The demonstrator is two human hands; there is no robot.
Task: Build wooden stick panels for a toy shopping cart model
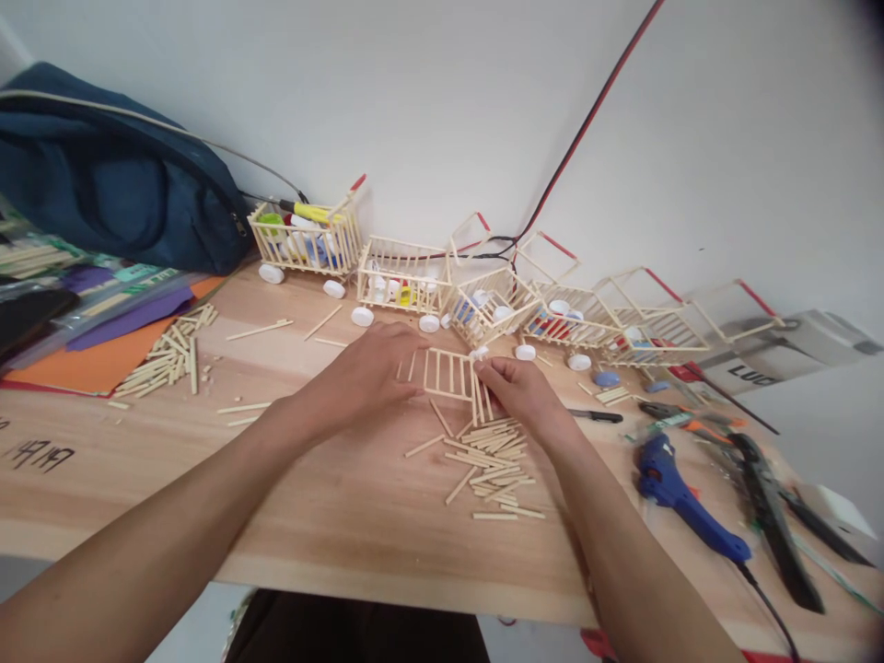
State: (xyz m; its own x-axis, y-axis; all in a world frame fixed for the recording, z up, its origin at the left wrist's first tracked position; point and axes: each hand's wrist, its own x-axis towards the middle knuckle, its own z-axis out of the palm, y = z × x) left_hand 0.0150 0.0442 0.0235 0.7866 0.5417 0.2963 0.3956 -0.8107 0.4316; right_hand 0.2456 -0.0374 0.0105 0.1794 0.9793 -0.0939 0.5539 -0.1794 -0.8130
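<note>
A small ladder-like frame of wooden sticks (448,375) is held low over the table between my two hands. My left hand (369,373) grips its left end, thumb at the near edge and fingers at the far edge. At the right end, the thumb and fingers of my right hand (515,385) are closed on the frame's corner, where a few sticks slant down. Exactly which stick they pinch is partly hidden. Just below lies a loose pile of short wooden sticks (494,456).
Several stick-built miniature carts (404,276) with white wheels line the wall. A blue glue gun (691,506), pliers (773,516) and a black pen (595,416) lie at the right. Leftward are another stick pile (169,354), orange paper (89,366) and a blue bag (117,175).
</note>
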